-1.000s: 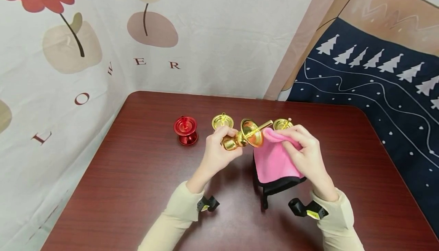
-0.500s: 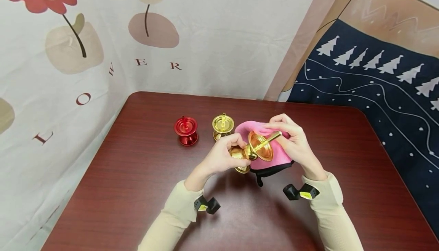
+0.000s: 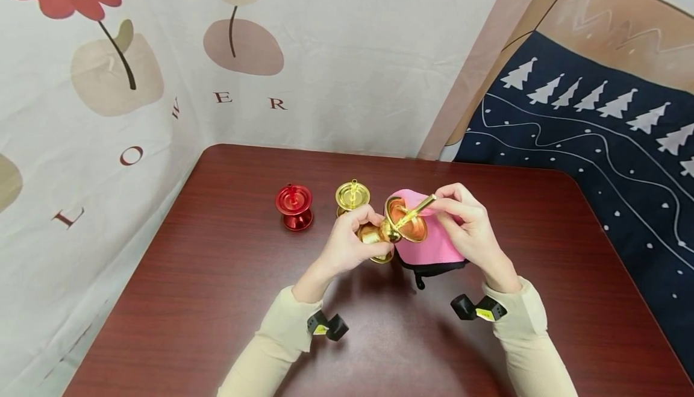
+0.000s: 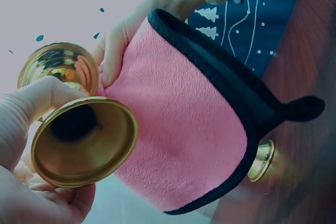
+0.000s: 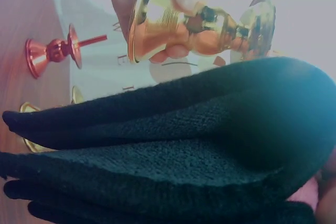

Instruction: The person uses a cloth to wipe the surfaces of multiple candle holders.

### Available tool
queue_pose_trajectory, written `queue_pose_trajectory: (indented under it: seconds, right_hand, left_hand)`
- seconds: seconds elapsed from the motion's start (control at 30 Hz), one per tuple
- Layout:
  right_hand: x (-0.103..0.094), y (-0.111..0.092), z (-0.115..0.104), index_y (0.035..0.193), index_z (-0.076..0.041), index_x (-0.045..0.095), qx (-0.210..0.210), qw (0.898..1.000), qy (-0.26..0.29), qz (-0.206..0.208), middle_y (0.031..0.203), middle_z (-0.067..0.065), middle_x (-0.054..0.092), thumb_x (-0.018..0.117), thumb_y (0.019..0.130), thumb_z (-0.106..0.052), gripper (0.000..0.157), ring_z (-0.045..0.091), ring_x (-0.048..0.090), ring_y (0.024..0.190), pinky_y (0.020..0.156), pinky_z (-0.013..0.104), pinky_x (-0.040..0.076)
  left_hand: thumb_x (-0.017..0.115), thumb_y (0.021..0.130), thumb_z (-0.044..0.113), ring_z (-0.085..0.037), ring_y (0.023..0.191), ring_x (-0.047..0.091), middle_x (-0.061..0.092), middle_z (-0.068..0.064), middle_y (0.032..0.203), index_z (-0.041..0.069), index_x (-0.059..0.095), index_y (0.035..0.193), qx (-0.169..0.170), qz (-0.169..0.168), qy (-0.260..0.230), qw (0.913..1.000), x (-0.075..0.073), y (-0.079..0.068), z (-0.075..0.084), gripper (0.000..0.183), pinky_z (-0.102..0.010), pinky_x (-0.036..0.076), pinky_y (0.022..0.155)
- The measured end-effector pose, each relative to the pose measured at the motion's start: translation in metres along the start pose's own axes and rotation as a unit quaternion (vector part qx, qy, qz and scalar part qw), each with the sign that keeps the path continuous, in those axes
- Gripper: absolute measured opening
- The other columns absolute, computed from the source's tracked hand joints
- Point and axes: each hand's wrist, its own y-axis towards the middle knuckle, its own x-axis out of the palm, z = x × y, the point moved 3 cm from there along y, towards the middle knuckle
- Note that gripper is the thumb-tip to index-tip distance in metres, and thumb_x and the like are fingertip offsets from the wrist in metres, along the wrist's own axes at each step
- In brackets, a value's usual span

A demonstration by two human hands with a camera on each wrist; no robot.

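Observation:
My left hand (image 3: 347, 245) grips a shiny gold candlestick (image 3: 391, 232) by its lower body, tilted so that its dish and thin spike point up to the right. The candlestick's hollow foot (image 4: 84, 142) faces the camera in the left wrist view. With bent fingers my right hand (image 3: 470, 228) pinches a pink cloth (image 3: 434, 247) with black edging and a small black loop. The cloth hangs behind the dish, and the right fingertips are right by the spike's end. In the right wrist view the cloth's dark folds (image 5: 173, 161) cover the right fingers.
A red candlestick (image 3: 294, 204) stands on the brown table (image 3: 217, 300) to the left, with a second gold candlestick (image 3: 352, 195) beside it. Another gold base (image 4: 261, 162) shows past the cloth in the left wrist view. A printed white curtain (image 3: 352, 71) hangs behind.
The cloth has come left behind the held candlestick's dish, then slid slightly right. The left hand and candlestick moved slightly right and down, then back up a little. The right-hand gold candlestick became hidden.

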Motion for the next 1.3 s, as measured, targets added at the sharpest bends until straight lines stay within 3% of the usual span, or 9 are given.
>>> queue_pose_trajectory:
  seconds: [0.27, 0.43, 0.6, 0.7, 0.83, 0.9, 0.97, 1.07, 1.3]
  right_hand:
    - [-0.009, -0.012, -0.011, 0.094, -0.004, 0.073, 0.023, 1.0, -0.005, -0.013, 0.09, 0.008, 0.056, 0.059, 0.073, 0.024, 0.038, 0.012, 0.05, 0.09, 0.07, 0.018, 0.041]
    - [-0.01, -0.018, -0.022, 0.096, -0.004, 0.072, 0.038, 0.999, 0.027, -0.021, 0.09, 0.007, 0.055, 0.057, 0.072, 0.025, 0.04, 0.012, 0.05, 0.09, 0.071, 0.018, 0.041]
    - [0.0, -0.025, -0.023, 0.1, 0.001, 0.07, 0.121, 0.988, 0.097, -0.022, 0.095, 0.0, 0.062, 0.056, 0.077, 0.02, 0.032, 0.012, 0.054, 0.094, 0.079, 0.02, 0.043]
    - [0.01, -0.029, -0.018, 0.104, -0.008, 0.071, 0.247, 0.957, 0.151, 0.002, 0.098, -0.006, 0.066, 0.057, 0.084, 0.01, 0.031, 0.012, 0.058, 0.095, 0.079, 0.022, 0.046]
    - [0.022, -0.037, -0.013, 0.1, -0.029, 0.071, 0.411, 0.872, 0.257, 0.067, 0.1, -0.008, 0.065, 0.056, 0.089, -0.001, 0.033, 0.011, 0.059, 0.089, 0.072, 0.023, 0.05]
    - [0.028, -0.038, -0.013, 0.098, -0.03, 0.069, 0.446, 0.834, 0.312, 0.094, 0.098, -0.005, 0.064, 0.053, 0.091, -0.003, 0.033, 0.011, 0.06, 0.084, 0.069, 0.023, 0.051]
    - [0.034, -0.037, -0.013, 0.099, -0.028, 0.067, 0.455, 0.81, 0.355, 0.106, 0.096, -0.003, 0.063, 0.049, 0.093, -0.003, 0.031, 0.01, 0.061, 0.081, 0.068, 0.022, 0.051]
    - [0.042, -0.034, -0.015, 0.104, -0.024, 0.063, 0.447, 0.793, 0.401, 0.105, 0.096, -0.001, 0.064, 0.046, 0.095, -0.005, 0.027, 0.01, 0.063, 0.079, 0.069, 0.022, 0.052]
    - [0.049, -0.029, -0.014, 0.103, -0.018, 0.061, 0.452, 0.777, 0.423, 0.116, 0.089, -0.002, 0.065, 0.043, 0.097, -0.009, 0.021, 0.007, 0.062, 0.074, 0.064, 0.019, 0.05]
  left_hand:
    - [0.075, 0.062, -0.011, -0.008, 0.076, 0.057, 0.067, -0.019, 0.091, -0.004, 0.058, 0.084, 0.014, 0.071, 0.03, 0.9969, -0.004, 0.0, -0.001, 0.028, -0.02, 0.048, 0.063]
    - [0.074, 0.062, -0.011, -0.009, 0.077, 0.058, 0.066, -0.021, 0.091, -0.004, 0.057, 0.082, 0.02, 0.111, 0.037, 0.9929, -0.006, 0.002, -0.001, 0.027, -0.02, 0.049, 0.066]
    - [0.073, 0.063, -0.012, -0.01, 0.079, 0.056, 0.063, -0.022, 0.089, -0.005, 0.053, 0.081, 0.018, 0.144, 0.02, 0.9892, -0.007, 0.004, -0.001, 0.028, -0.02, 0.047, 0.068]
    - [0.073, 0.064, -0.013, -0.01, 0.079, 0.056, 0.063, -0.022, 0.09, -0.007, 0.053, 0.083, 0.007, 0.152, 0.009, 0.9882, -0.005, 0.005, 0.0, 0.028, -0.019, 0.047, 0.068]
    - [0.072, 0.065, -0.013, -0.009, 0.078, 0.056, 0.063, -0.022, 0.09, -0.008, 0.053, 0.085, -0.006, 0.165, -0.002, 0.9863, -0.003, 0.006, 0.0, 0.028, -0.019, 0.048, 0.069]
    - [0.072, 0.065, -0.012, -0.01, 0.078, 0.056, 0.063, -0.023, 0.089, -0.008, 0.052, 0.085, -0.01, 0.171, -0.002, 0.9852, -0.001, 0.006, 0.0, 0.028, -0.019, 0.047, 0.069]
    - [0.072, 0.065, -0.011, -0.012, 0.079, 0.056, 0.063, -0.023, 0.089, -0.007, 0.052, 0.084, -0.011, 0.173, 0.002, 0.9848, 0.0, 0.006, -0.001, 0.028, -0.02, 0.047, 0.069]
    - [0.074, 0.066, -0.008, -0.017, 0.08, 0.058, 0.065, -0.021, 0.091, -0.005, 0.054, 0.085, -0.017, 0.172, 0.02, 0.9848, 0.004, 0.007, -0.002, 0.028, -0.022, 0.048, 0.069]
    - [0.076, 0.069, -0.001, -0.026, 0.081, 0.06, 0.066, -0.019, 0.092, -0.004, 0.055, 0.09, -0.008, 0.126, 0.086, 0.9883, 0.01, 0.008, 0.001, 0.03, -0.025, 0.049, 0.068]
